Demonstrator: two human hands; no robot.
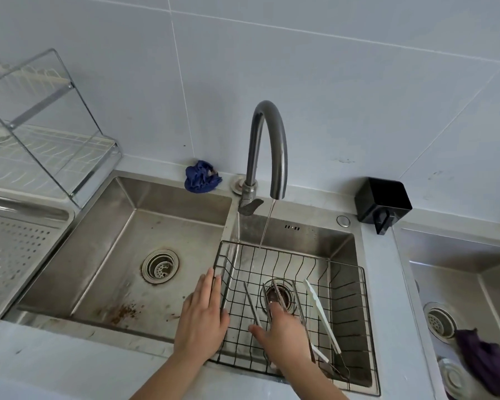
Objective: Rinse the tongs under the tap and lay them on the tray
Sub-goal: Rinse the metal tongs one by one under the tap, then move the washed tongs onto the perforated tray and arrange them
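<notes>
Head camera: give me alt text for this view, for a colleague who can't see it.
A person's right hand reaches into a black wire basket in the right sink basin, onto metal tongs, while the left hand rests on the basket's left rim. A thin stream runs from the gooseneck tap into the basket; a perforated steel tray sits far left.

Two bare forearms, sleeveless as far as visible, no jewellery

A kitchen: a double-bowl stainless steel sink [127, 226] set in a pale grey surface [55, 365], a curved grey tap [267, 145] running, white wall tiles [329, 82], a clear dish-drying rack [41, 125] alongside.
</notes>
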